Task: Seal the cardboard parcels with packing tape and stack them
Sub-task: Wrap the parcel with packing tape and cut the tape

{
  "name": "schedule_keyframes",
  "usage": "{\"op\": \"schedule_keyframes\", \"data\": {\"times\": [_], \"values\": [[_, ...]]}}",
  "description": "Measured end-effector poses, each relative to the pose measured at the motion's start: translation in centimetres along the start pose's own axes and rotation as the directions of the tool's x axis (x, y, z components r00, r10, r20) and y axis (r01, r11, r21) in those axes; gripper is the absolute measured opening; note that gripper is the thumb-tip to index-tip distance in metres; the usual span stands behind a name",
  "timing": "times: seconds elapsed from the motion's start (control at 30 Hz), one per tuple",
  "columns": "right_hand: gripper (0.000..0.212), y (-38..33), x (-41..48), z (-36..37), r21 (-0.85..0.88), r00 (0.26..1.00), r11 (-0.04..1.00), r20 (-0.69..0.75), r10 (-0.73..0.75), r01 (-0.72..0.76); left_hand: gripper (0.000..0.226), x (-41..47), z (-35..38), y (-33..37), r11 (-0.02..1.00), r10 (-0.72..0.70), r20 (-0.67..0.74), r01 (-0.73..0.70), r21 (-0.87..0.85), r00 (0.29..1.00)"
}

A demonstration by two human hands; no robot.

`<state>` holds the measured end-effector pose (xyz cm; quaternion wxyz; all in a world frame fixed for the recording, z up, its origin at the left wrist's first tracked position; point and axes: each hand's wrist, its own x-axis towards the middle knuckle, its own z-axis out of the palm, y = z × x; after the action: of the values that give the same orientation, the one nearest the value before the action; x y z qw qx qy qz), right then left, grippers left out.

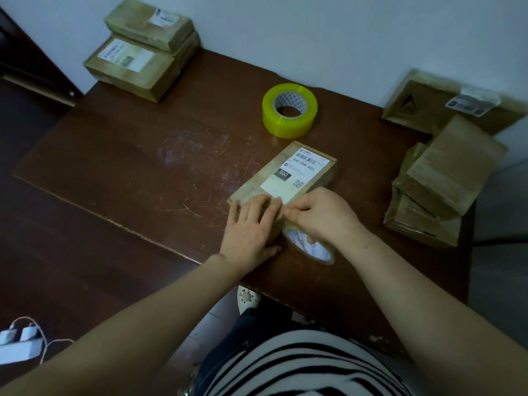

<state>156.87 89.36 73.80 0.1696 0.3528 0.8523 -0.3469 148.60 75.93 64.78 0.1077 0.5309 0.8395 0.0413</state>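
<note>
Your right hand point(320, 215) grips the tape roll point(314, 248); beside it your flat left hand point(251, 224) presses the parcel point(285, 172). A crooked pull could make wrinkles.

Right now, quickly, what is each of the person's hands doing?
Left hand: open, fingers pressing flat on the labelled parcel.
Right hand: closed, gripping the packing tape roll at the parcel's near end.

The right hand point(320, 215) hides part of the clear tape roll point(315, 250). The parcel point(445, 101) at upper right is blurry.
</note>
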Motion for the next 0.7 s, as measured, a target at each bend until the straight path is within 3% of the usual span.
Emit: {"op": "schedule_keyframes", "data": {"times": [0.1,0.2,0.27,0.4,0.6,0.7], "values": [[0.022,-0.6,-0.6,-0.7,-0.019,0.999,0.999,-0.021,-0.049,0.049,0.086,0.2,-0.7,-0.2,0.996,-0.025,-0.073,0.019,-0.089,0.997],[0.009,-0.5,-1.2,-1.4,0.175,0.991,0.978,-0.096,-0.097,0.113,0.089,0.2,-2.2,-0.4,0.967,0.000,-0.088,-0.023,-0.252,0.996],[0.019,-0.3,-1.3,-1.5,0.238,0.981,0.961,-0.165,-0.105,0.143,0.092,-0.1,-2.9,-0.7,0.951,0.000,-0.065,-0.020,-0.309,0.998],[0.021,0.6,-1.3,-0.2,0.136,0.981,0.988,-0.191,-0.044,0.071,0.094,-0.2,-3.1,-1.3,0.923,-0.012,-0.041,-0.005,-0.386,0.999],[0.030,1.3,-0.1,2.6,0.147,0.981,0.988,-0.196,-0.014,0.044,0.082,0.1,-2.9,-2.2,0.808,-0.058,-0.017,0.037,-0.589,0.998],[0.032,1.2,0.7,3.7,0.187,0.978,0.981,-0.210,-0.003,0.043,0.078,0.3,-3.7,-3.0,0.731,-0.009,0.098,0.073,-0.679,0.995]]}}
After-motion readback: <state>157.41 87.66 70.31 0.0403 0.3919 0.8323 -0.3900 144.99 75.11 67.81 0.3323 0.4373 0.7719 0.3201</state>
